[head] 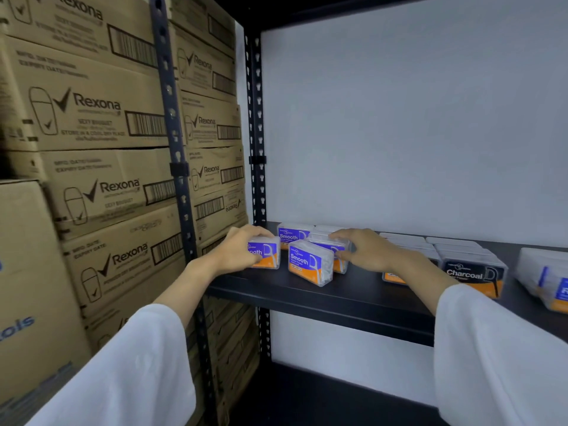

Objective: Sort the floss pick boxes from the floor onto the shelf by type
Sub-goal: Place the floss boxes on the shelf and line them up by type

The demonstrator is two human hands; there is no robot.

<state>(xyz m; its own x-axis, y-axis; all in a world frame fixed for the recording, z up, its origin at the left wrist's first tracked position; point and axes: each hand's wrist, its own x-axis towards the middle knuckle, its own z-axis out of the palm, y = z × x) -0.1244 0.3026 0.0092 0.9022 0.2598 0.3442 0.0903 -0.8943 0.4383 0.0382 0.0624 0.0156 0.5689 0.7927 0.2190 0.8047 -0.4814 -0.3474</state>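
On the black shelf (353, 298) stand several clear floss pick boxes. At its left end my left hand (238, 250) grips a purple-and-orange "Smooth" box (268, 253). A second "Smooth" box (309, 263) sits skewed in front, untouched. My right hand (364, 249) holds a third "Smooth" box (336, 248) just behind it. A further "Smooth" box (292, 234) stands at the back. To the right is a group of black "Charcoal" boxes (471, 272), and a white-and-blue box (547, 279) lies at the far right edge.
Stacked cardboard "Rexona" cartons (101, 149) fill the neighbouring rack on the left, behind a perforated black upright (176, 149). The shelf's own upright (256, 133) stands beside my left hand. A white back wall (415, 118) closes the bay. A lower shelf (322, 395) lies beneath.
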